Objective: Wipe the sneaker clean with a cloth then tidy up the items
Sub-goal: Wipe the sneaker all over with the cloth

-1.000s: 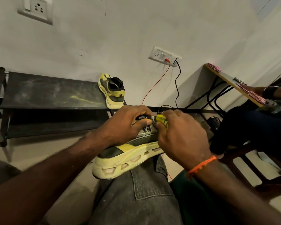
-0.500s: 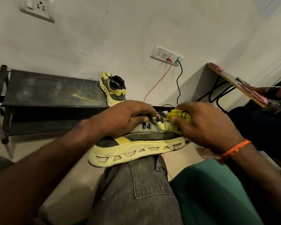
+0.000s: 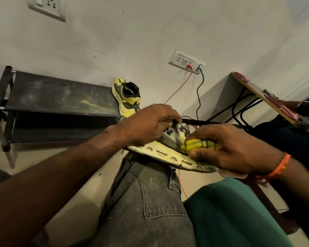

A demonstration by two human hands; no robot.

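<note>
My left hand (image 3: 150, 124) grips the sneaker (image 3: 169, 148) on my knee; my right hand (image 3: 228, 148) clutches the yellow cloth (image 3: 200, 144) against its side.

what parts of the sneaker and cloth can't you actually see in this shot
Head view, the only one:
- Sneaker: heel and collar hidden under the left hand; toe hidden behind the right hand.
- Cloth: mostly balled inside the right hand's fingers, so its full size and pattern cannot be told.
- Far side of the sneaker faces away, so how clean it is cannot be told.
- Second sneaker on the rack: lower end hidden by the left hand.
</note>
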